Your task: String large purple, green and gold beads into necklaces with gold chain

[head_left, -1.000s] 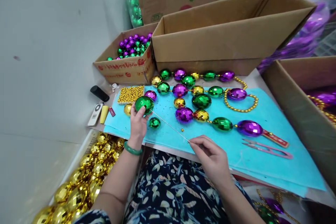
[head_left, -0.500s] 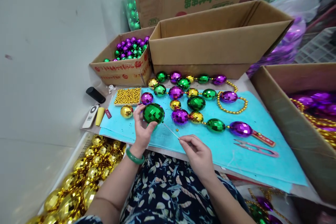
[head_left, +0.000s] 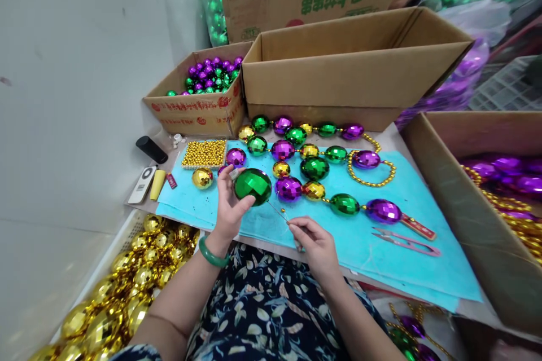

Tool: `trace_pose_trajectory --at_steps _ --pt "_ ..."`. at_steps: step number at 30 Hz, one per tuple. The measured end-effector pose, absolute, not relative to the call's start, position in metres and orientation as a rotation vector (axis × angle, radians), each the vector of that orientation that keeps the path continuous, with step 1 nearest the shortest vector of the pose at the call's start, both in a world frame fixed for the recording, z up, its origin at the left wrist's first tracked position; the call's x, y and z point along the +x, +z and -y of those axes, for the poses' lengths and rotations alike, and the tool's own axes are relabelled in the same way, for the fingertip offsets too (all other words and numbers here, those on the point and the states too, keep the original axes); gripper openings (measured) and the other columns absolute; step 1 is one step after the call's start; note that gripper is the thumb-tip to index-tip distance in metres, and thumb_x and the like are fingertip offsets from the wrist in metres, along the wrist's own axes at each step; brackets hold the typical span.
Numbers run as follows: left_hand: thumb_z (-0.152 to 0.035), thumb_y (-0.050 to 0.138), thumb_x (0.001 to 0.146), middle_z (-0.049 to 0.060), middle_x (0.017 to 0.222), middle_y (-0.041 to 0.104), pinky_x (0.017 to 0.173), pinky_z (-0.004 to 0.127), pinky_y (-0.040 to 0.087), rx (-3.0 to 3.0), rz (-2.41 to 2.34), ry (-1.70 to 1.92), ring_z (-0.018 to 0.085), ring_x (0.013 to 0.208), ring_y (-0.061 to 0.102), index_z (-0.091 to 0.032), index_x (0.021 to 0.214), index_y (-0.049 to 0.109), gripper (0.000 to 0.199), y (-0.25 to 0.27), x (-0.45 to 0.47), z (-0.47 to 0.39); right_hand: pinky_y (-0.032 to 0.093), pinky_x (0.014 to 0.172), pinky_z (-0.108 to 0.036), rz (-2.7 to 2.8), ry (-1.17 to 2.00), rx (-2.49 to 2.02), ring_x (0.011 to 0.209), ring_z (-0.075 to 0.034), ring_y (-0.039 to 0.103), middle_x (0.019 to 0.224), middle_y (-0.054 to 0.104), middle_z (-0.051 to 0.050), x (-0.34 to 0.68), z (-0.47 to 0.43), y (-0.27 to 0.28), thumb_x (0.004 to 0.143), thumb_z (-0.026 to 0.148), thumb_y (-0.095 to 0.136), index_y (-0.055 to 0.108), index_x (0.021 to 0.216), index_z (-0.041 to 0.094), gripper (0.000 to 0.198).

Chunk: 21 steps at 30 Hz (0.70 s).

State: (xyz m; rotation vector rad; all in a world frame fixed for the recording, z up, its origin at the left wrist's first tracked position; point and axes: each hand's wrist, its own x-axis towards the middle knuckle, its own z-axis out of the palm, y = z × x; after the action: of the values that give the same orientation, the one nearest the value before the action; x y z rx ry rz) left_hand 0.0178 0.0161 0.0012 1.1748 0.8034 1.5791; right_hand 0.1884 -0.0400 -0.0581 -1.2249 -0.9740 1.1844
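A large faceted green bead (head_left: 254,186) is gripped between the thumb and fingers of my left hand (head_left: 227,211). My right hand (head_left: 317,245) is closed, pinching a thin needle (head_left: 278,214) that runs up to the lower right of this bead. How deep the tip sits in the bead is hidden. A tiny gold bead (head_left: 283,210) shows just beside the needle. Behind my hands lie strung purple (head_left: 288,188), gold (head_left: 314,190) and green beads (head_left: 344,203). Left of my left hand is a loose gold bead (head_left: 202,178).
A tray of small gold beads (head_left: 204,154) sits on the blue cloth (head_left: 423,271). Pink snips (head_left: 406,241) lie at right. Cardboard boxes (head_left: 330,84) stand behind and at right (head_left: 461,220). Large gold beads (head_left: 144,276) fill a white basket at lower left.
The green bead has turned slightly and sits a little nearer my right hand. Less of the needle stands out clearly between the hands. The whole view has shifted slightly.
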Motion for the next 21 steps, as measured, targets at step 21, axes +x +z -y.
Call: trace_pose_trajectory --at_steps 21 --pt "-0.038 0.076 0.069 0.011 0.134 0.042 0.098 0.040 0.046 1.439 -0.758 1.367 0.027 0.120 0.048 -0.027 0.132 0.037 0.075 -0.001 0.021 0.005 0.035 0.044 -0.022 0.846 1.346 -1.089 0.048 -0.008 0.045 0.066 0.055 0.001 0.194 0.036 -0.096 0.073 0.032 0.072 0.068 0.075 0.019 0.014"
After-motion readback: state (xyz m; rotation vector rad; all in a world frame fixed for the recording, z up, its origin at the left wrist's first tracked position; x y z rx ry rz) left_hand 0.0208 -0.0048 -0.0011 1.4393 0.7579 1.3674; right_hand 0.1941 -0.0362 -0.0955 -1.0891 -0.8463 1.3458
